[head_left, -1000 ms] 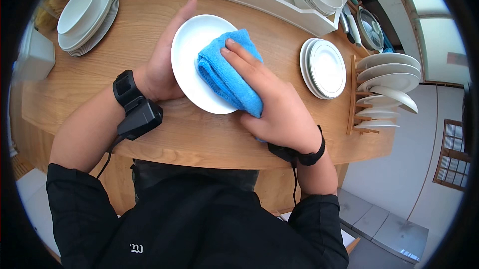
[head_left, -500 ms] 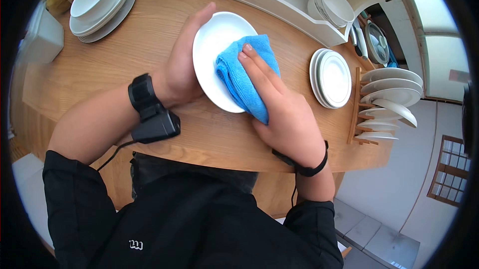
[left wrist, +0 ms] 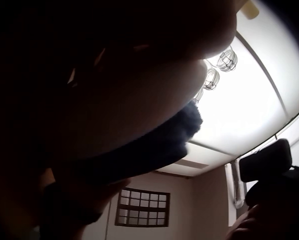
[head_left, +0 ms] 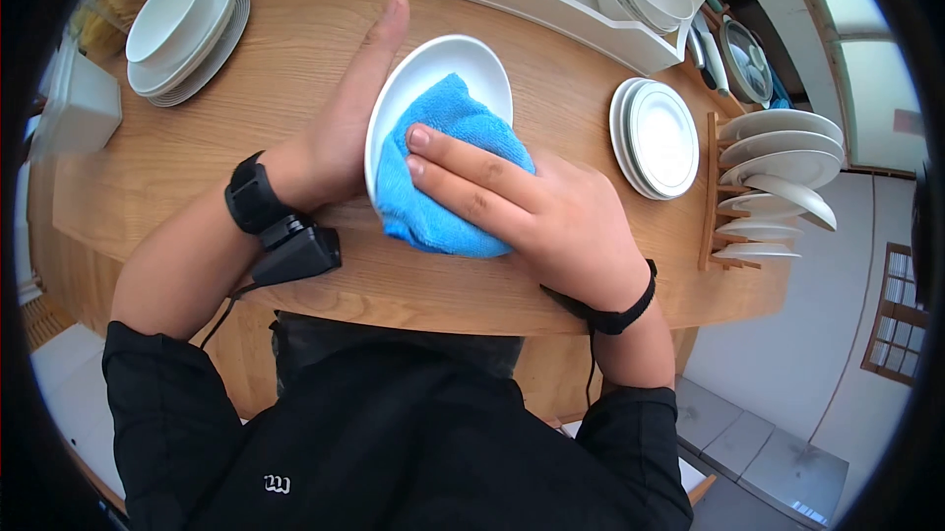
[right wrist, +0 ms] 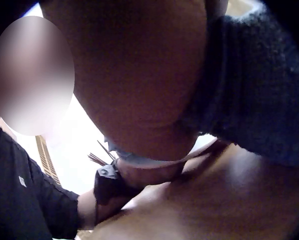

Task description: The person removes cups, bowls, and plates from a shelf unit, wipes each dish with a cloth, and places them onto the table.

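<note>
A shallow white plate (head_left: 441, 66) is held tilted above the wooden table in the head view. My left hand (head_left: 340, 127) supports it from the left, thumb pointing up beside the rim and the other fingers hidden behind it. A folded blue cloth (head_left: 448, 221) covers the plate's lower part and overhangs its near rim. Over the cloth lies my right hand (head_left: 551, 211), two fingers stretched across it and the thumb out of sight. The right wrist view shows the cloth (right wrist: 264, 90) bunched against this hand; the left wrist view is mostly dark.
White bowls and plates (head_left: 182, 34) stand stacked at the back left, near a pale container (head_left: 84, 103). To the right are a small plate stack (head_left: 661, 142) and a wooden rack (head_left: 711, 191) of upright plates. A white shelf (head_left: 551, 24) with bowls runs along the back.
My right hand has swept the cloth toward the plate's lower left, its fingers now pointing more to the left. The plate has tilted further in my left hand.
</note>
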The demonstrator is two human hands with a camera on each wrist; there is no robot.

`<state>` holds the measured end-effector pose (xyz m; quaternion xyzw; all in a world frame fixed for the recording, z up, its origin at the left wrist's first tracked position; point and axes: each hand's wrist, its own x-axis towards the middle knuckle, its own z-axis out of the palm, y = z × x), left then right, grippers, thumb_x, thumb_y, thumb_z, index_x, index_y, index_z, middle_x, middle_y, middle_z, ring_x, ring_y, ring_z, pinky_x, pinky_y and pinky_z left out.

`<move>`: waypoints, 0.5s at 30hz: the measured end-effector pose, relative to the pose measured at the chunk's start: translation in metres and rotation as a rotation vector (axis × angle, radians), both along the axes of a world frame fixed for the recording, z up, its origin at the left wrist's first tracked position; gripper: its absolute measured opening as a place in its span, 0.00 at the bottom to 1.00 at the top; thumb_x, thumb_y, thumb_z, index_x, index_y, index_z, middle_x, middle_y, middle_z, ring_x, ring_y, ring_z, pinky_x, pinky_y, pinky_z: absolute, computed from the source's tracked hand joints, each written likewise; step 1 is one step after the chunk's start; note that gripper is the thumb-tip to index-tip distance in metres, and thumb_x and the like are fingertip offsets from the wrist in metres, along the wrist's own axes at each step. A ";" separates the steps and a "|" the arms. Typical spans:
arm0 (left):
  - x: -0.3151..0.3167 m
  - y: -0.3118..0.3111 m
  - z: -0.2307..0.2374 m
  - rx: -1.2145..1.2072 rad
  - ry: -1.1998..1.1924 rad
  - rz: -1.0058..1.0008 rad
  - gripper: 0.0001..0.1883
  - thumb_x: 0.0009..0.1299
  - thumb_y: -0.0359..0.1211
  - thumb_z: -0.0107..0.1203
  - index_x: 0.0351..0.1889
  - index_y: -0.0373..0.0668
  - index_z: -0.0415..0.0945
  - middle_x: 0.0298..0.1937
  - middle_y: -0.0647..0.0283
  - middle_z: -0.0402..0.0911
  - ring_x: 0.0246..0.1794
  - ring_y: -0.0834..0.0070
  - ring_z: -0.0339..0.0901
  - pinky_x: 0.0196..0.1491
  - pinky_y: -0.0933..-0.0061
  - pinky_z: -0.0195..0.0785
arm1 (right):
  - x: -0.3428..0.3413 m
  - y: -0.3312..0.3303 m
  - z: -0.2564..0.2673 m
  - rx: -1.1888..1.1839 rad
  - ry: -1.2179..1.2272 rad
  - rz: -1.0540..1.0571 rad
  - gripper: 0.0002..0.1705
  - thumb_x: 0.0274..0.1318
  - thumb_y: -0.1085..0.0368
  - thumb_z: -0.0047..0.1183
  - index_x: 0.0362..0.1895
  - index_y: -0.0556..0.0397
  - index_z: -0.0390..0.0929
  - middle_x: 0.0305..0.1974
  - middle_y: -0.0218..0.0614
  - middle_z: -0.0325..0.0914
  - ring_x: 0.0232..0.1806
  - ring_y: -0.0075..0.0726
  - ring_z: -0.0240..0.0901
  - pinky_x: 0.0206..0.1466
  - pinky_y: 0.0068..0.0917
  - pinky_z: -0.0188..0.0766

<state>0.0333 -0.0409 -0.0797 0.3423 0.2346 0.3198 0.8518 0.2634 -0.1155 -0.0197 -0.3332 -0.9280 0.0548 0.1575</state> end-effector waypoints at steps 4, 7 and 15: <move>0.008 -0.019 0.036 -0.001 0.355 0.003 0.47 0.82 0.76 0.26 0.43 0.44 0.82 0.38 0.69 0.83 0.36 0.80 0.79 0.46 0.77 0.79 | -0.003 -0.003 0.005 0.216 -0.058 -0.008 0.38 0.56 0.63 0.66 0.73 0.27 0.79 0.76 0.09 0.74 0.31 0.31 0.79 0.30 0.26 0.79; 0.002 -0.014 0.026 -0.120 0.109 -0.236 0.50 0.81 0.77 0.27 0.55 0.40 0.82 0.45 0.67 0.86 0.42 0.78 0.83 0.51 0.74 0.80 | -0.006 -0.005 0.006 0.304 -0.032 -0.042 0.36 0.57 0.65 0.64 0.72 0.29 0.81 0.75 0.11 0.77 0.29 0.28 0.77 0.31 0.24 0.79; -0.006 -0.010 0.018 -0.001 0.035 0.161 0.40 0.85 0.68 0.37 0.63 0.40 0.81 0.55 0.55 0.89 0.52 0.70 0.87 0.59 0.69 0.80 | 0.006 -0.005 0.011 0.002 0.040 -0.300 0.45 0.48 0.76 0.63 0.75 0.39 0.78 0.77 0.28 0.75 0.42 0.46 0.87 0.40 0.35 0.85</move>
